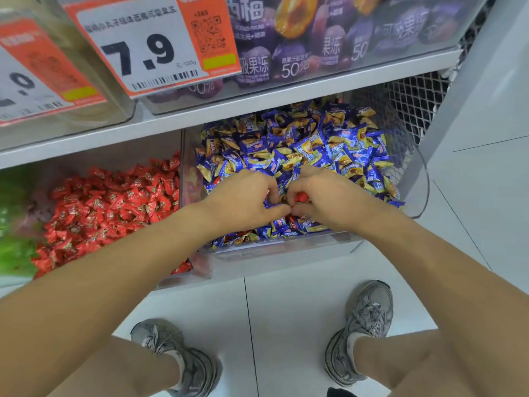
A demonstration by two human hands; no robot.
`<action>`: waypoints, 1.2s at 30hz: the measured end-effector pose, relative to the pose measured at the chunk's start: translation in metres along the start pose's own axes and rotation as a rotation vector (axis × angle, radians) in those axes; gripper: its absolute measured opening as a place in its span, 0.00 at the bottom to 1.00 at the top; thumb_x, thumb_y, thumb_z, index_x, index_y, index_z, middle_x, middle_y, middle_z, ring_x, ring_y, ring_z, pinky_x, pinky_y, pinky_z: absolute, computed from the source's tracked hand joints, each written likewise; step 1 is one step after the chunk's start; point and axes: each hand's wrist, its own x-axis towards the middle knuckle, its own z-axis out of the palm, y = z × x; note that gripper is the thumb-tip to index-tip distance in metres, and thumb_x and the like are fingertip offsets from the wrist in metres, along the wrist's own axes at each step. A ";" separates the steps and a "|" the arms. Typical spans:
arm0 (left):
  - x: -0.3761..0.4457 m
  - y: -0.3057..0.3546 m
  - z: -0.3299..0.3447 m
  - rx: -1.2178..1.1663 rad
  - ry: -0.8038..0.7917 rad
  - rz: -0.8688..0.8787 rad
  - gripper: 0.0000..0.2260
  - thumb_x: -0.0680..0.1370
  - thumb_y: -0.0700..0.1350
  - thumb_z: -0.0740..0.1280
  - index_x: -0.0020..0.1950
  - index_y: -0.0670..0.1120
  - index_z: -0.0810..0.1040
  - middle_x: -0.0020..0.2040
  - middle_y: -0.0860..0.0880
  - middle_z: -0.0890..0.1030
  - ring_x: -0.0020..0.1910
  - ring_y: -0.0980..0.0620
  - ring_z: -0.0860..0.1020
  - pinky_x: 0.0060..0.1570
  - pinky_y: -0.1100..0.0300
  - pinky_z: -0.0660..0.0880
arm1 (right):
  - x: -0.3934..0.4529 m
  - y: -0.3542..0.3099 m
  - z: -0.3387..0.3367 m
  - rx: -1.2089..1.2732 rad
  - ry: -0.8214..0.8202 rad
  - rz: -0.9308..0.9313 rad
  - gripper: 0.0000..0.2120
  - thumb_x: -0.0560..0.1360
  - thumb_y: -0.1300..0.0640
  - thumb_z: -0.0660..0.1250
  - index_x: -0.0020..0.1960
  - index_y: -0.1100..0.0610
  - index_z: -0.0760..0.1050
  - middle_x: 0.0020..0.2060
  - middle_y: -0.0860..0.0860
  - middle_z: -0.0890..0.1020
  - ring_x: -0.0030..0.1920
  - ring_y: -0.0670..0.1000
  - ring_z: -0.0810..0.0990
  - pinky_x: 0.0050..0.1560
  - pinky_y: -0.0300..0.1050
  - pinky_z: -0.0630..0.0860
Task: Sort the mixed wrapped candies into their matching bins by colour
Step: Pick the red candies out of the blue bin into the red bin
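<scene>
A clear bin on the lower shelf holds a heap of blue and yellow wrapped candies. Both hands are down in its front part, fingers curled, thumbs nearly touching. My right hand grips a red wrapped candy that shows between its fingers. My left hand is curled into the blue pile; a sliver of red shows at its fingers, but what it holds is hidden. To the left, a second clear bin is full of red wrapped candies.
Green candies lie blurred at the far left. An upper shelf overhangs the bins, with purple jelly packs and an orange price tag. Wire mesh backs the shelf. Grey shoes stand on white floor tiles.
</scene>
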 end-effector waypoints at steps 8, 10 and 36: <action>0.003 -0.012 -0.003 0.052 -0.050 0.042 0.13 0.70 0.52 0.76 0.52 0.51 0.80 0.37 0.60 0.69 0.40 0.54 0.71 0.40 0.59 0.69 | -0.016 0.007 -0.019 0.346 0.118 0.049 0.03 0.79 0.54 0.68 0.47 0.53 0.75 0.36 0.43 0.80 0.38 0.42 0.78 0.35 0.31 0.69; 0.004 -0.007 0.000 0.040 -0.040 0.043 0.18 0.68 0.55 0.77 0.54 0.52 0.80 0.41 0.58 0.72 0.43 0.54 0.72 0.45 0.57 0.73 | -0.019 0.006 -0.017 0.370 0.079 0.060 0.03 0.80 0.55 0.65 0.48 0.51 0.72 0.32 0.44 0.78 0.33 0.44 0.78 0.32 0.36 0.71; -0.002 -0.011 0.000 -0.168 -0.023 0.007 0.08 0.70 0.51 0.77 0.41 0.49 0.81 0.38 0.58 0.73 0.39 0.59 0.73 0.40 0.60 0.71 | 0.003 -0.002 -0.017 -0.087 -0.113 0.075 0.11 0.72 0.59 0.72 0.50 0.44 0.84 0.36 0.37 0.76 0.41 0.43 0.75 0.42 0.43 0.72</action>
